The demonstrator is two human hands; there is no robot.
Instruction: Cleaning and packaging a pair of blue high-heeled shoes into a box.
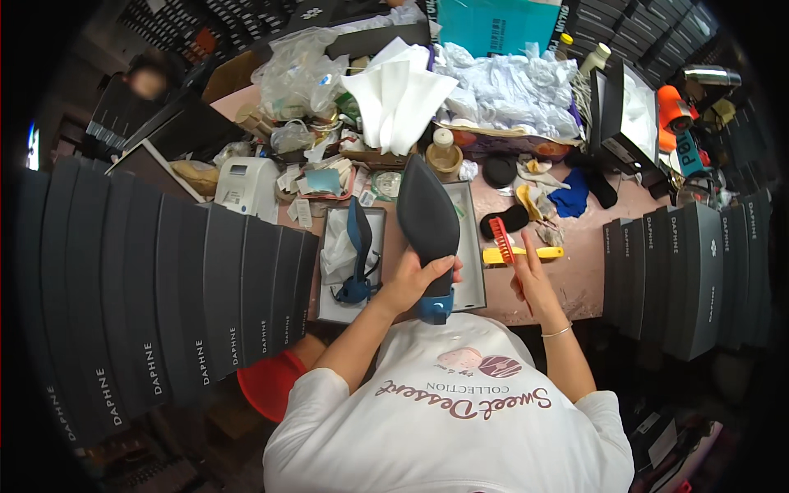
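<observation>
My left hand [408, 284] is closed around the middle of a shoe [427, 215], whose black sole faces up. The pointed toe aims away from me, and the blue heel end is close to my shirt. In my right hand [536, 286] is a red brush [501, 241], bristles at its upper end, held apart from the shoe with a finger or two stretched out. A second, blue shoe [359, 234] lies on its side with white paper in a grey shoebox [325, 306] left of my left hand. Beneath the held shoe is a shallow grey tray or box lid [473, 287].
A yellow brush [546, 254] and a black pad [504, 220] lie beyond my right hand, near rags [569, 194]. White paper sheets [399, 94], a bottle [444, 149] and a small white machine [246, 187] stand farther back. Rows of dark shoeboxes [177, 279] flank both sides.
</observation>
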